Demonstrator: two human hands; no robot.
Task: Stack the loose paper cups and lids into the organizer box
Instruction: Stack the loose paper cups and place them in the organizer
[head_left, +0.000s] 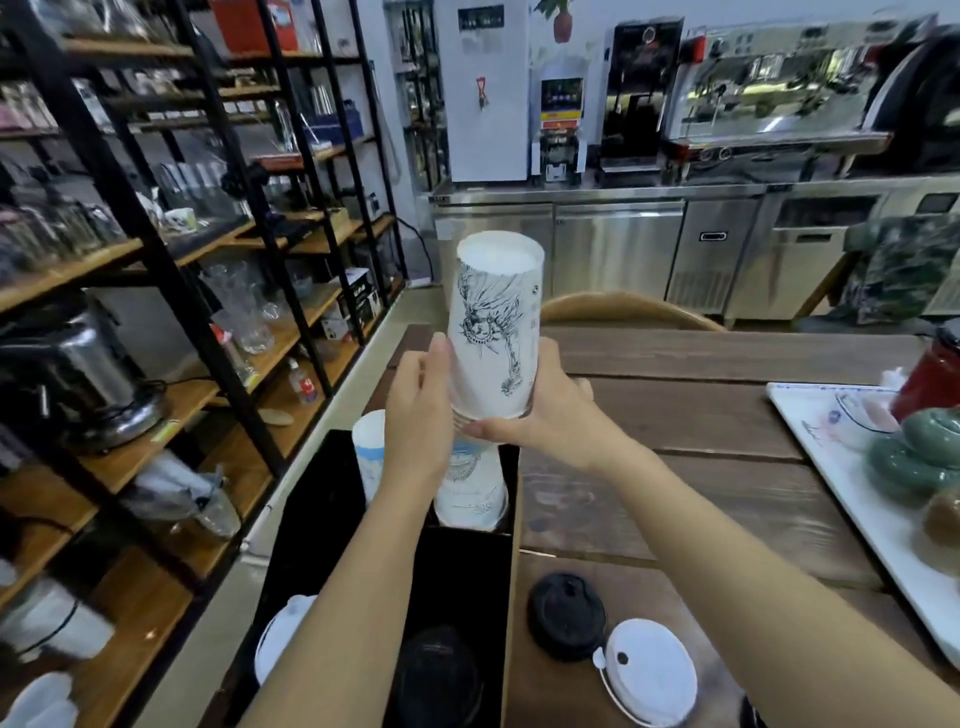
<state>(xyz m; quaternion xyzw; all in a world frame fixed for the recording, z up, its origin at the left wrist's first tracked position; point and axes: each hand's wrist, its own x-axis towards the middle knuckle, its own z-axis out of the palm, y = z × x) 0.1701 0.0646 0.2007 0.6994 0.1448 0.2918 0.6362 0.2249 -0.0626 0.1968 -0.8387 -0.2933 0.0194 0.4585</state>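
Observation:
An upside-down white paper cup (493, 322) with a black line drawing is held above the black organizer box (306, 519). My left hand (421, 410) grips its left side and my right hand (540, 415) cups its rim from the right. Under it, a stack of white cups (470, 493) stands in the box's far right compartment, and another white cup (369, 441) stands in the far left one. The near compartments hold a white lid (280, 634) and a black lid (436, 675). A black lid (566, 616) and a white lid (649, 670) lie loose on the table.
The wooden table (701, 415) carries a white tray (831, 452) with green ceramic pieces (914, 457) and a red container (935, 374) at right. Black-framed wooden shelves (156, 260) full of glassware stand close on the left. A chair back (623, 306) is at the table's far edge.

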